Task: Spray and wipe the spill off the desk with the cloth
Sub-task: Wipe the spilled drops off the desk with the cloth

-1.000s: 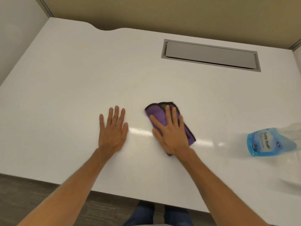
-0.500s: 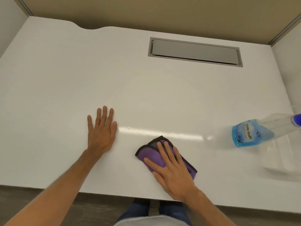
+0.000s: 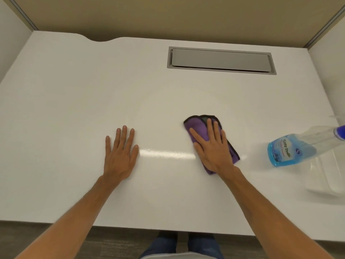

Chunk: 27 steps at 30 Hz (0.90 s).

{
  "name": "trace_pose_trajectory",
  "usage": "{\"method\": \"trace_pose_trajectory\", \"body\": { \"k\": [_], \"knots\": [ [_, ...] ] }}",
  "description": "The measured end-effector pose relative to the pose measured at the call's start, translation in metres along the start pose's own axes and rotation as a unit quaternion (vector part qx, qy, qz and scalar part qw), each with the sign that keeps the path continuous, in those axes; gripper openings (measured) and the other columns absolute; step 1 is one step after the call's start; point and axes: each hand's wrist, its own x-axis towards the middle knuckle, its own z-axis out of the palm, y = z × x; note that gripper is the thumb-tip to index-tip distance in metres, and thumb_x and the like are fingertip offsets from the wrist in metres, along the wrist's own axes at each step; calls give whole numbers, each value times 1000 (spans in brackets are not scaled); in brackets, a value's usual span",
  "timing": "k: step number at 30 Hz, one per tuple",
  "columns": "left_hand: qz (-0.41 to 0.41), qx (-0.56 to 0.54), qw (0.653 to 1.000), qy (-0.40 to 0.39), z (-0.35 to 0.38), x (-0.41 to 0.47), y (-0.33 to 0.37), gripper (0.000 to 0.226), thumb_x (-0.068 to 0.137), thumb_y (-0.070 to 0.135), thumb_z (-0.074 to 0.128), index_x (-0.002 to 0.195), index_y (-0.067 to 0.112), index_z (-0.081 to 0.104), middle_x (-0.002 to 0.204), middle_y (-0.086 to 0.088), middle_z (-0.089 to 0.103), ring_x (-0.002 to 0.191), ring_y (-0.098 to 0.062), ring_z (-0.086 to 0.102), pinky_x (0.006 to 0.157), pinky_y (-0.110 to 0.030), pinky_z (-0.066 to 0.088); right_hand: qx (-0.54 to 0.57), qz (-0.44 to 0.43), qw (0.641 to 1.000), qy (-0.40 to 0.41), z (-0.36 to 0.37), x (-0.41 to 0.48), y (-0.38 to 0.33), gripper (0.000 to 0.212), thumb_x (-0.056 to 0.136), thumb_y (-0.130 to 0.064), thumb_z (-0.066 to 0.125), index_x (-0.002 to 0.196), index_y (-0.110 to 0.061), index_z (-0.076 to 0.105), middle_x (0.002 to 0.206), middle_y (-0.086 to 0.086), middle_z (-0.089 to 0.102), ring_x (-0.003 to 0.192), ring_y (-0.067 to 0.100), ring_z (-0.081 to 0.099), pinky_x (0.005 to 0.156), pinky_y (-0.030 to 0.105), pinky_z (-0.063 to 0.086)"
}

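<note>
A folded purple cloth (image 3: 196,126) with a dark edge lies on the white desk (image 3: 74,100), right of centre. My right hand (image 3: 212,148) presses flat on top of it, fingers spread, covering most of it. My left hand (image 3: 120,154) rests palm down on the bare desk to the left, holding nothing. A clear spray bottle (image 3: 287,150) with blue liquid stands at the right. I cannot make out any spill on the glossy surface; a bright light streak shows between my hands.
A grey cable hatch (image 3: 220,59) is set into the desk at the back. A clear plastic container (image 3: 328,176) sits by the bottle at the right edge. Beige partition walls close the back and sides. The desk's front edge runs just above my legs.
My right hand has pushed the cloth away from the front edge, back toward the desk's middle, after pulling it near. My left hand has stayed flat in place.
</note>
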Motion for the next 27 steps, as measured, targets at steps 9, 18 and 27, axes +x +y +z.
{"method": "trace_pose_trajectory", "body": {
  "k": [9,18,27],
  "knots": [
    [25,-14,1000,1,-6,1,15,61,105,41,10,163,23,7,171,0,1,158,-19,-1,126,-52,4,-5,-235,972,-14,11,-21,-66,54,105,-54,25,158,-47,15,170,17,4,156,37,-3,123,58,14],
    [65,-94,993,-16,-13,-11,65,65,103,49,8,163,23,8,171,2,-3,157,-15,-7,127,-47,0,-38,-399,914,-58,-8,-52,-8,59,107,-55,27,160,-42,5,171,9,-7,157,31,-9,123,59,13],
    [-27,-205,973,-107,-33,-22,134,68,90,54,60,149,23,42,140,3,53,123,-20,56,98,-38,48,220,197,955,19,-26,-115,-1,67,97,-53,54,154,-23,35,156,6,40,139,26,41,111,43,41]
  ]
}}
